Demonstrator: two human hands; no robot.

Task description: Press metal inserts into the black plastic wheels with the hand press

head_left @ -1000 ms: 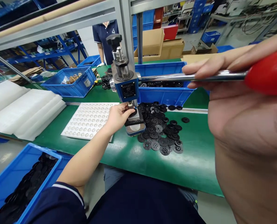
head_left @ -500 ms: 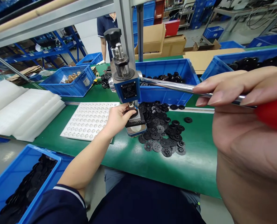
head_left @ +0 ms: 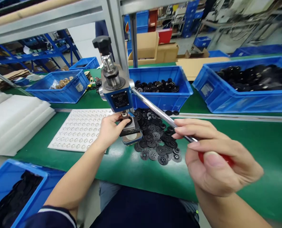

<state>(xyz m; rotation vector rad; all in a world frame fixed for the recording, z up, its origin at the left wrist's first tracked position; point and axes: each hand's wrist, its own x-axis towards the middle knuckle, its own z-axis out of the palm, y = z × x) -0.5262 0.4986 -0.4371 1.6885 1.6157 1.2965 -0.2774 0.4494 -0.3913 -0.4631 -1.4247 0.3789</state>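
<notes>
A small blue hand press (head_left: 118, 95) stands on the green table (head_left: 262, 148). My left hand (head_left: 110, 129) pinches a black disc (head_left: 128, 121) on the press base, right under the ram. My right hand (head_left: 214, 161) is wrapped round the red knob (head_left: 226, 157) at the end of the press's steel lever (head_left: 160, 115), which slopes down to the right. A heap of black discs (head_left: 157, 139) lies just right of the press.
A white tray of small metal rings (head_left: 79, 129) lies left of the press, with white foam sheets (head_left: 15, 120) beyond it. Blue bins hold black parts behind (head_left: 160, 95), at right (head_left: 247, 95) and at near left (head_left: 12, 193); another (head_left: 60, 87) holds brass parts.
My right hand has swung the lever down from level to a steep downward slope. My left hand has stayed at the press base on the disc.
</notes>
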